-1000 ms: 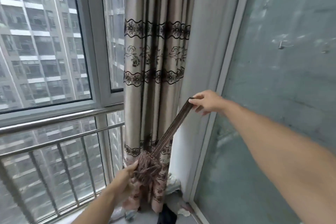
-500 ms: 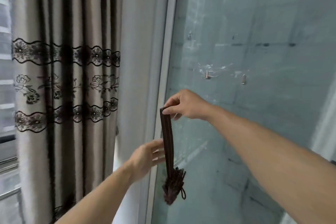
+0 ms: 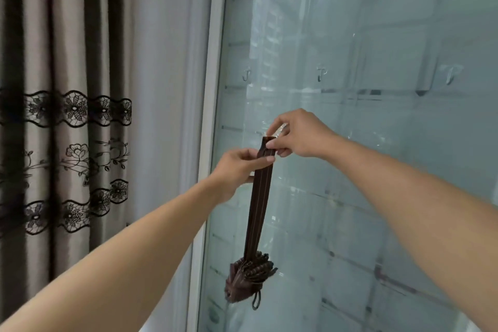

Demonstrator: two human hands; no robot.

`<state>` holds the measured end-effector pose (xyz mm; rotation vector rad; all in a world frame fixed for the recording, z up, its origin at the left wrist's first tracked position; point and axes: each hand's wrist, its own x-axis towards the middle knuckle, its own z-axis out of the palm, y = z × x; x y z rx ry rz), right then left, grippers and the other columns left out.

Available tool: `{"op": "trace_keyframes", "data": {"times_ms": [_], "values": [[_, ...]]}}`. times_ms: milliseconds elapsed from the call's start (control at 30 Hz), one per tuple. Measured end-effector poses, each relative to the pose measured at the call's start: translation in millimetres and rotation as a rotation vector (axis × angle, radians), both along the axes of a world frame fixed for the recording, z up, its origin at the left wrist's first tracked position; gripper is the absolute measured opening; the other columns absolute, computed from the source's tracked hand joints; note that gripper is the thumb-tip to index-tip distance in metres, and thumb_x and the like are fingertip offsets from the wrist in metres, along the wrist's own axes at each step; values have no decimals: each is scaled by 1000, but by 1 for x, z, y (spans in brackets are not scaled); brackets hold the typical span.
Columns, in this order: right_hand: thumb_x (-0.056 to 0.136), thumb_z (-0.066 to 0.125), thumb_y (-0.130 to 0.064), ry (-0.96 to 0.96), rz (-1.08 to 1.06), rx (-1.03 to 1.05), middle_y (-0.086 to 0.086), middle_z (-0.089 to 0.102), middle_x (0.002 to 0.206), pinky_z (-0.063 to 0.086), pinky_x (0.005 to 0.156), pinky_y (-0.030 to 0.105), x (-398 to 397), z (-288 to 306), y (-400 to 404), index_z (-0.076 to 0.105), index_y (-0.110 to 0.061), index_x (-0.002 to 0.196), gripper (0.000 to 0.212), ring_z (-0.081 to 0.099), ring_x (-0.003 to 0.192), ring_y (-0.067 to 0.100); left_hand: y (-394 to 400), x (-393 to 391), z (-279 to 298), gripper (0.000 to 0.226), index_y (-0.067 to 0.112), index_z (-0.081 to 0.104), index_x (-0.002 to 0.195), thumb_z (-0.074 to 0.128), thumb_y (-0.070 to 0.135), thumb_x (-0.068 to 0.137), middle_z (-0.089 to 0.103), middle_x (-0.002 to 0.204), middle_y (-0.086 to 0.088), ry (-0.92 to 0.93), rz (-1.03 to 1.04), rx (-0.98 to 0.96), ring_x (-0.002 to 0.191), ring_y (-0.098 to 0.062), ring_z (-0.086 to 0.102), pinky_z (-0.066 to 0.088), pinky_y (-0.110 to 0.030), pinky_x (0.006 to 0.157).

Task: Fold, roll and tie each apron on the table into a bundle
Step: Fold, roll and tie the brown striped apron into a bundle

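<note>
Apron bundle (image 3: 249,279): a dark brown, tightly gathered wad of cloth, hanging in the air in front of the glass panel, well below both hands.
Strap (image 3: 258,205): a flat brown band of several layers, running straight up from the bundle to the hands (its top end shows as a short folded tip between the fingers).
Cord loop (image 3: 256,301): a thin dark loop dangling from the underside of the bundle.
Left hand (image 3: 237,170): pinches the strap just under its top end, thumb and fingers closed on it.
Right hand (image 3: 299,135): pinches the very top of the strap, fingertips curled on it, just beside and slightly above the left hand.
Glass panel (image 3: 363,197): pale, frosted-looking, with a faint tile grid showing through.
Hooks (image 3: 321,74): three small ones in a row above the hands.
Curtain (image 3: 67,116): striped beige and dark, with lace flower bands, left of the white frame (image 3: 213,89).
</note>
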<state>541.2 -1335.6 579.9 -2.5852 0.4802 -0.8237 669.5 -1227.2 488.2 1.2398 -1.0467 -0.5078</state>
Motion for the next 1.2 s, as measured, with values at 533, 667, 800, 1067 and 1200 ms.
{"op": "trace_keyframes", "data": {"times_ms": [533, 667, 800, 1067, 1200], "values": [[86, 81, -18, 60, -275, -195, 8, 77, 76, 62, 81, 40, 15, 23, -18, 72, -21, 79, 12, 76, 67, 17, -50, 31, 11, 11, 7, 76, 94, 68, 14, 96, 74, 87, -9, -28, 240, -157, 76, -20, 71, 61, -27, 63], [85, 82, -18, 2, -341, -217, 5, 73, 72, 61, 77, 36, 16, 21, -17, 67, -25, 70, 22, 75, 69, 21, -71, 33, 9, 16, 28, 76, 75, 72, 27, 90, 72, 71, 10, -76, 366, -174, 77, -20, 74, 63, -44, 78], [84, 83, -20, 68, -397, -314, 3, 66, 81, 50, 70, 27, 17, 17, -16, 66, -29, 69, 25, 66, 75, 20, -78, 31, 3, 17, 33, 74, 73, 72, 32, 90, 73, 77, 12, -112, 366, -149, 80, -16, 73, 62, -45, 79], [82, 85, -19, 316, -450, -384, -3, 62, 70, 45, 52, 21, 19, 13, -5, 73, -22, 83, 13, 65, 60, 15, -76, 38, -18, 7, 32, 74, 85, 75, 28, 90, 73, 85, 11, -217, 309, -91, 83, -14, 71, 61, -45, 83], [85, 82, -15, 386, -467, -451, -1, 60, 71, 45, 56, 21, 23, 15, -3, 76, -19, 93, 11, 65, 66, 19, -73, 34, -24, 2, 26, 75, 89, 76, 28, 90, 73, 85, 9, -253, 266, -33, 81, -12, 70, 62, -42, 81]]}}
